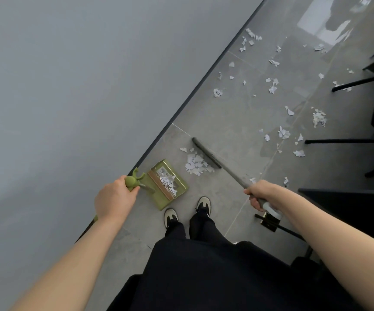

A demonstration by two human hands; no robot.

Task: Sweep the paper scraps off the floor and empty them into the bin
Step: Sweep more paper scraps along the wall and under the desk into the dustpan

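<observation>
Left hand [114, 198] grips green dustpan [168, 185] handle by the wall; pan holds some scraps. Scrap pile [196, 164] lies just right of pan mouth, broom head [206, 152] touching pile's far-right side. Right hand [260, 194] clamps broom shaft, which runs near-right to far-left. More scraps [273, 86] scattered far right. Bin not visible.

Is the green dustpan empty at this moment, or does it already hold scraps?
Partly filled. White paper scraps lie inside the green dustpan, which the left hand holds by its handle; much of its floor is bare.
</observation>
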